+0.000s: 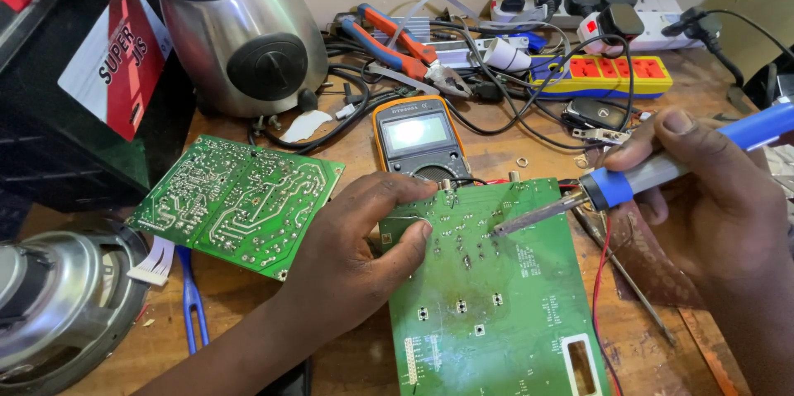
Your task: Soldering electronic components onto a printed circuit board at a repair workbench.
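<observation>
- Right hand (pixel 711 189) grips a blue soldering iron (pixel 653 171), tip touching the circuit board (pixel 496 297).
- Left hand (pixel 356 239) pinches thin solder wire (pixel 405 220) at the board's top edge.
- The board lies on the wooden bench (pixel 248 321), just below a multimeter (pixel 418 138).

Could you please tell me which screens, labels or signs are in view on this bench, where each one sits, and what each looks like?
Multimeter screen: centre of the bench, behind the board under the left hand; a pale grey-green rectangle in an orange-edged dark case.
Label on the black box: upper left; a slanted red and white panel with dark lettering.
</observation>
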